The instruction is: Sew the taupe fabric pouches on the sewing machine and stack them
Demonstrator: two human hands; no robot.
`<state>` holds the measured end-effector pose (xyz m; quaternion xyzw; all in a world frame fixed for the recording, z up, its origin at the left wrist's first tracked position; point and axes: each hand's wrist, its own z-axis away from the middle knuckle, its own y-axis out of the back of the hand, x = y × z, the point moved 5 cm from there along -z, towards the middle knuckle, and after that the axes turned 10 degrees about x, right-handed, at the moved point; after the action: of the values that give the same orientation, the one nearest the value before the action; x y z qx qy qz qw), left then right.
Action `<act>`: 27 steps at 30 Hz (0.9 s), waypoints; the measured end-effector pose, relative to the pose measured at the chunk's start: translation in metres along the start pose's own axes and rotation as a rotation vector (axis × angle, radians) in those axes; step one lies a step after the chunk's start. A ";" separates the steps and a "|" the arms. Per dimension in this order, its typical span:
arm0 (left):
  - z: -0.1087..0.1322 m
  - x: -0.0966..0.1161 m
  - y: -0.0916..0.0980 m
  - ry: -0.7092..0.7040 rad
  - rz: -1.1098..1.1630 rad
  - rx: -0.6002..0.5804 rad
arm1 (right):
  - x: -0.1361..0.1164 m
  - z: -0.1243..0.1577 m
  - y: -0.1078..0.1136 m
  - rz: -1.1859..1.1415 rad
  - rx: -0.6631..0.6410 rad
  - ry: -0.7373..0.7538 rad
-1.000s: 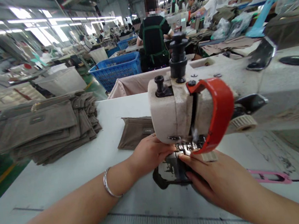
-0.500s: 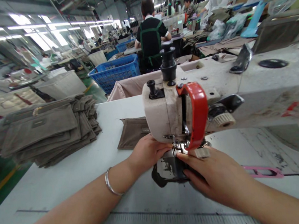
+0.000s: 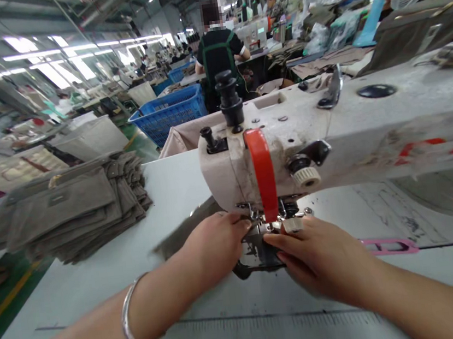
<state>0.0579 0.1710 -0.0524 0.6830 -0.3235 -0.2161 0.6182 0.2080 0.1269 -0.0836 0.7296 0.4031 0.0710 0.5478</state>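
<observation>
The white sewing machine (image 3: pixel 227 172) stands before me, with a red guard (image 3: pixel 263 173) in front of its needle area. To the left of the presser foot, my left hand (image 3: pixel 215 245), with a silver bangle at the wrist, is closed in a pinch on a brown-grey fabric piece (image 3: pixel 180 233). Motion blurs this piece, and the machine head hides part of it. My right hand (image 3: pixel 323 251) lies on the other side of the needle, fingers stretched out towards the metal needle plate (image 3: pixel 255 248). Its lower fingers are partly hidden, and nothing shows in its grip.
A stack of brown-grey fabric pieces (image 3: pixel 69 205) lies on the left of the white table (image 3: pixel 170 179). A pink tool (image 3: pixel 393 245) is beside my right forearm. Ruler markings run along the front. Beyond are a blue basket (image 3: pixel 170 113) and a person (image 3: pixel 218 55) seen from behind.
The fabric piece lay flat behind my left hand; now it is swung left, tilted and blurred. My left wrist has moved left. My right hand stays by the needle. The view has shifted slightly.
</observation>
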 end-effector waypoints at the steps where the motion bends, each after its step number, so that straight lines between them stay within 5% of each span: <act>1: 0.000 0.006 0.004 0.048 0.046 -0.055 | -0.002 0.000 -0.001 -0.002 -0.011 0.027; 6: 0.002 0.025 0.013 0.208 0.272 -0.113 | -0.006 0.002 -0.008 0.047 -0.057 0.065; 17: 0.023 0.032 0.002 0.143 0.196 0.059 | -0.007 0.003 -0.008 0.050 -0.083 0.056; 23: 0.087 -0.022 0.014 0.608 -0.007 0.298 | -0.009 0.003 0.000 0.000 -0.042 0.052; 27: 0.101 -0.031 -0.003 0.844 0.562 0.287 | -0.013 0.000 0.007 -0.060 0.039 0.082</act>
<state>-0.0334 0.1218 -0.0725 0.6753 -0.2435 0.2985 0.6290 0.2024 0.1175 -0.0733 0.7244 0.4481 0.0764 0.5183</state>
